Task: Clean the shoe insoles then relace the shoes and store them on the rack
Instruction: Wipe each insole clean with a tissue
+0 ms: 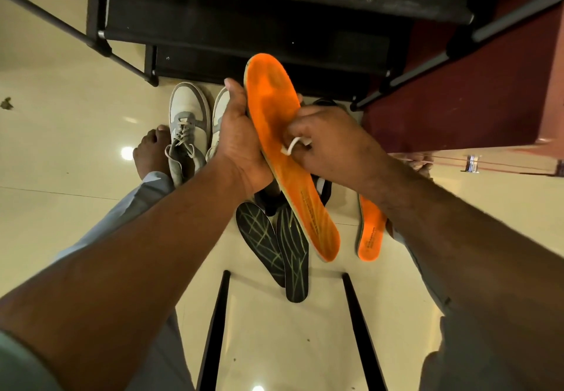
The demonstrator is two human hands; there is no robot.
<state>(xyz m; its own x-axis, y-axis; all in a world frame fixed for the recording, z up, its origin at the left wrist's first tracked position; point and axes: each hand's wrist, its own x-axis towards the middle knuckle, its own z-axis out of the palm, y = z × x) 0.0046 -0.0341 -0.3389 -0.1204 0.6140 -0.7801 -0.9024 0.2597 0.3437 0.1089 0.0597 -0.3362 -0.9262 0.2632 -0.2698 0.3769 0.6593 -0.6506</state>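
My left hand (241, 143) grips an orange insole (274, 122) by its edge and holds it up over the floor, toe end pointing away. My right hand (320, 143) pinches a small white wipe (292, 145) against the insole's orange face. A second orange insole (370, 235) lies on the floor under my right forearm. Two black insoles (274, 250) with pale line patterns lie side by side below the held one. A pair of white and grey laced sneakers (186, 128) stands on the floor to the left, partly hidden by my left hand.
A black shoe rack (244, 24) with dark shelves stands straight ahead. A dark shoe (323, 189) lies mostly hidden behind the held insole. A dark red cabinet (457, 100) is at the right. My bare foot (149, 149) rests beside the sneakers. Two black bars (213, 329) frame the near floor.
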